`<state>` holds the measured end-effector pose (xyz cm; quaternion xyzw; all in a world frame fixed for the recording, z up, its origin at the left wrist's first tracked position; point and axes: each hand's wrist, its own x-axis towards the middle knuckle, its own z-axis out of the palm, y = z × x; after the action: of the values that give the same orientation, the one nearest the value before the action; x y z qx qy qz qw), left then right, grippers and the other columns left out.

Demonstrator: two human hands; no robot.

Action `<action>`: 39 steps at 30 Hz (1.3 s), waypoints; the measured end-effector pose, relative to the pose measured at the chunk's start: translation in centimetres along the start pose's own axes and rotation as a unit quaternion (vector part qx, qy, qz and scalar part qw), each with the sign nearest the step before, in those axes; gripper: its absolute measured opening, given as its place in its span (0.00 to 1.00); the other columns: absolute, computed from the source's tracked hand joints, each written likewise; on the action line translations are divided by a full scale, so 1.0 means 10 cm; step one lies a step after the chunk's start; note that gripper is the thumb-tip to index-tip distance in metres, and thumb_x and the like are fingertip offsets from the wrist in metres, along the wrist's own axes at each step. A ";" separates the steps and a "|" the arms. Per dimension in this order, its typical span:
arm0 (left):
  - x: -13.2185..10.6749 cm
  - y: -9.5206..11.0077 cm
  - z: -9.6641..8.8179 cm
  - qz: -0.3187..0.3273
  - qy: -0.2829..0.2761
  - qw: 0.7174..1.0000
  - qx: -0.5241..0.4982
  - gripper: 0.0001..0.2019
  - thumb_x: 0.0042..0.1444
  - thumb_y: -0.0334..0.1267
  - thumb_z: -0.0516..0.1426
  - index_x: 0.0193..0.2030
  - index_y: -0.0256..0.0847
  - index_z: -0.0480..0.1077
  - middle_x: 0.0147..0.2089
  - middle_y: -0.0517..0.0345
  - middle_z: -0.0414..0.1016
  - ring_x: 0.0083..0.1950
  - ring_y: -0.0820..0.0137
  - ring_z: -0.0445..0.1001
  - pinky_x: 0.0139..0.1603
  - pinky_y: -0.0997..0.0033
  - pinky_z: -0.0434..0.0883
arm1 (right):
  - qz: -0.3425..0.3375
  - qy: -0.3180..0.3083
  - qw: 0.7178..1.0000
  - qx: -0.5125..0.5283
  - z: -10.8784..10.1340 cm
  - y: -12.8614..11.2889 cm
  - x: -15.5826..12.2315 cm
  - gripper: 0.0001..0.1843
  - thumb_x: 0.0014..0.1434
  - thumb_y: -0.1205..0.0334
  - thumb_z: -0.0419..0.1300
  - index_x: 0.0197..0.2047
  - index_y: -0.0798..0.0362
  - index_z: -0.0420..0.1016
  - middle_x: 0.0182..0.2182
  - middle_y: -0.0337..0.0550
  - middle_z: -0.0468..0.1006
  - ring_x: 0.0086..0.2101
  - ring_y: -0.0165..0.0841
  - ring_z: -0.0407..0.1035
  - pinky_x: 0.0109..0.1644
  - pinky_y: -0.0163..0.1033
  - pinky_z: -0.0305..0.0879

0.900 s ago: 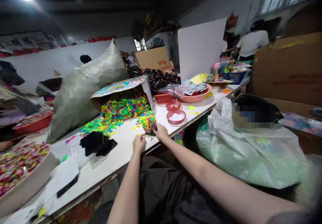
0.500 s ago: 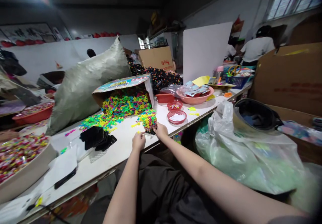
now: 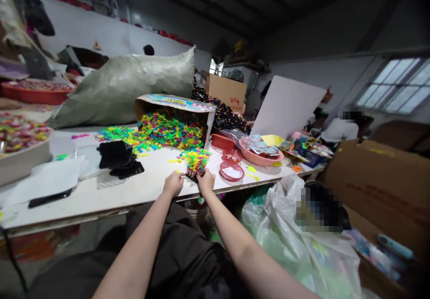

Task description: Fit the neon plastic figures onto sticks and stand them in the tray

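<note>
Head view: both hands (image 3: pixel 190 182) grip a black gridded tray (image 3: pixel 192 175).

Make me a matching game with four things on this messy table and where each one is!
Things:
1. small red mesh basket
2. stack of black trays
3. pink bowl
4. tipped cardboard box

Places:
A. spilling colourful plastic pieces onto the table
B. left of the hands, beside the bright pieces
C. just right of the hands, near the table edge
D. behind the red baskets, holding packets

Pairs: 1-C, 2-B, 3-D, 4-A
</note>
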<state>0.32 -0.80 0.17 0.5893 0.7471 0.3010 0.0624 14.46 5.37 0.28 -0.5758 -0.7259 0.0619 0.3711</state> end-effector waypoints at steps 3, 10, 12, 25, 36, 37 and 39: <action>0.00 -0.02 0.03 -0.006 0.005 1.000 -0.026 0.16 0.51 0.35 0.47 0.43 0.45 0.71 0.42 0.51 0.69 0.45 0.63 0.68 0.46 0.66 0.62 | -0.007 0.004 1.000 -0.011 0.02 0.00 0.02 0.10 0.51 0.54 0.55 0.29 0.52 0.69 0.25 0.42 0.75 0.29 0.36 0.65 0.35 0.37 0.53; 0.00 -0.07 0.01 -0.023 -0.004 0.996 -0.088 0.16 0.49 0.34 0.49 0.44 0.44 0.71 0.40 0.52 0.68 0.44 0.62 0.67 0.47 0.64 0.61 | -0.017 -0.014 0.999 -0.044 0.07 -0.02 0.00 0.11 0.52 0.54 0.52 0.32 0.53 0.68 0.26 0.45 0.75 0.30 0.38 0.65 0.37 0.39 0.53; -0.03 -0.06 -0.02 -0.028 0.005 0.993 -0.114 0.16 0.48 0.32 0.50 0.42 0.44 0.72 0.39 0.53 0.67 0.42 0.64 0.68 0.47 0.65 0.61 | -0.014 -0.012 0.999 -0.041 0.07 -0.02 -0.01 0.12 0.52 0.54 0.52 0.31 0.53 0.68 0.26 0.45 0.75 0.30 0.38 0.66 0.36 0.39 0.53; 0.05 -0.10 -0.15 -0.170 0.187 0.890 -0.379 0.26 0.53 0.30 0.47 0.59 0.44 0.47 0.44 0.54 0.70 0.36 0.71 0.72 0.38 0.68 0.66 | -0.096 -0.061 0.994 0.011 0.01 -0.06 -0.48 0.14 0.56 0.61 0.45 0.36 0.53 0.70 0.39 0.47 0.74 0.41 0.35 0.66 0.45 0.37 0.56; 0.06 -0.28 -0.17 -0.291 0.293 0.801 -0.433 0.12 0.56 0.38 0.48 0.46 0.39 0.60 0.34 0.54 0.74 0.30 0.73 0.73 0.28 0.77 0.65 | -0.213 -0.124 0.963 0.113 0.10 -0.45 -0.87 0.16 0.52 0.70 0.42 0.39 0.54 0.67 0.48 0.48 0.69 0.49 0.32 0.60 0.52 0.36 0.53; 0.05 -0.30 -0.19 -0.305 0.315 0.793 -0.423 0.13 0.57 0.38 0.46 0.48 0.38 0.59 0.35 0.52 0.74 0.32 0.73 0.74 0.31 0.76 0.66 | -0.230 -0.140 0.953 0.137 0.14 -0.59 -0.82 0.17 0.52 0.70 0.42 0.41 0.54 0.66 0.48 0.48 0.68 0.49 0.31 0.60 0.52 0.35 0.53; 0.01 -0.35 -0.25 -0.326 0.357 0.781 -0.395 0.14 0.58 0.36 0.44 0.50 0.37 0.58 0.43 0.48 0.72 0.40 0.72 0.73 0.38 0.74 0.66 | -0.209 -0.139 0.955 0.158 0.25 -0.91 -0.63 0.20 0.54 0.69 0.40 0.48 0.57 0.61 0.48 0.49 0.68 0.47 0.30 0.61 0.50 0.34 0.55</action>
<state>-3.77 -2.04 0.40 0.0852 0.6791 0.7203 0.1129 6.14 -2.37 0.23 -0.3307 -0.8557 0.1760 0.3570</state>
